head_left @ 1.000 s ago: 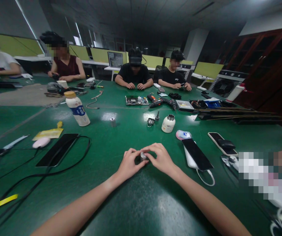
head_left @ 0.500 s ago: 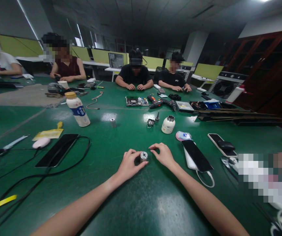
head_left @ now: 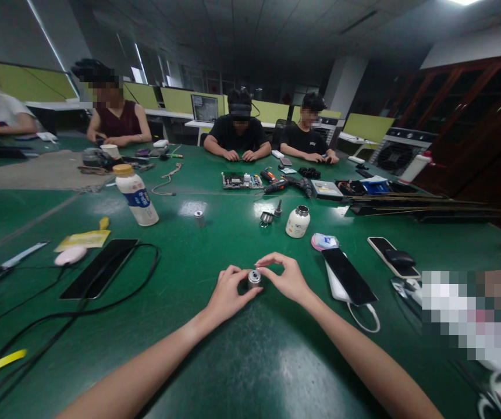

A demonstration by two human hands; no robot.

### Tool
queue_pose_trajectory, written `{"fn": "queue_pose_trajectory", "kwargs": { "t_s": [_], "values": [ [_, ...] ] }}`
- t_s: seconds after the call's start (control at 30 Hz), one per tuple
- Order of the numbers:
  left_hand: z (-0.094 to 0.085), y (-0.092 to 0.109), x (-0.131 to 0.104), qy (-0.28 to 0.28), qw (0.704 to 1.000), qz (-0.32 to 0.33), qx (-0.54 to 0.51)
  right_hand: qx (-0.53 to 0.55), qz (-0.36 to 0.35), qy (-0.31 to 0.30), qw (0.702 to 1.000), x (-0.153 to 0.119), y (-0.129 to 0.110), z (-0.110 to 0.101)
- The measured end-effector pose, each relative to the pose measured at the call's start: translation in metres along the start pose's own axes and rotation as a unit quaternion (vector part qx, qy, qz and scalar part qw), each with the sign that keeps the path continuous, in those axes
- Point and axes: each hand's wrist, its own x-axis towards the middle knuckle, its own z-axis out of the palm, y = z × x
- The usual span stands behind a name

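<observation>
A small silvery metal cylinder (head_left: 254,279) stands upright on the green table (head_left: 215,361). My left hand (head_left: 229,291) grips it from the left, thumb at the near side and fingers at the far side. My right hand (head_left: 285,276) is at its upper right, thumb and index finger bent together at the cylinder's top edge. Whether a small part sits between those fingertips is too small to tell. A second metal cylinder (head_left: 199,219) stands farther off to the left.
Ahead are a cream bottle (head_left: 298,222), a metal strainer-like piece (head_left: 266,219), a circuit board (head_left: 242,181) and power drills (head_left: 301,185). Left: a milk bottle (head_left: 135,195), a tablet (head_left: 100,269) and black cables. Right: phones (head_left: 348,276). Several people sit around the table.
My right hand has moved left to the top of the cylinder, and its thumb and fingers have come closer together. My left hand keeps its hold.
</observation>
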Motion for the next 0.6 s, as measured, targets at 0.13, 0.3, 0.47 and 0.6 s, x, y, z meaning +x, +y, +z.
{"fn": "queue_pose_trajectory", "kwargs": {
  "t_s": [0.13,0.3,0.47,0.6],
  "values": [
    [0.001,-0.002,0.000,0.006,1.000,0.001,0.004,-0.050,-0.022,-0.008,0.998,-0.005,-0.010,0.007],
    [0.001,-0.002,0.000,0.008,1.000,0.007,0.006,-0.083,-0.038,-0.001,0.996,-0.008,-0.005,0.013],
    [0.000,-0.001,0.000,0.005,1.000,0.009,0.006,-0.133,-0.055,-0.008,0.990,-0.007,-0.004,0.010],
    [0.001,-0.001,0.000,0.005,1.000,0.004,0.003,-0.158,-0.052,0.046,0.985,-0.004,-0.010,0.001]
  ]
}}
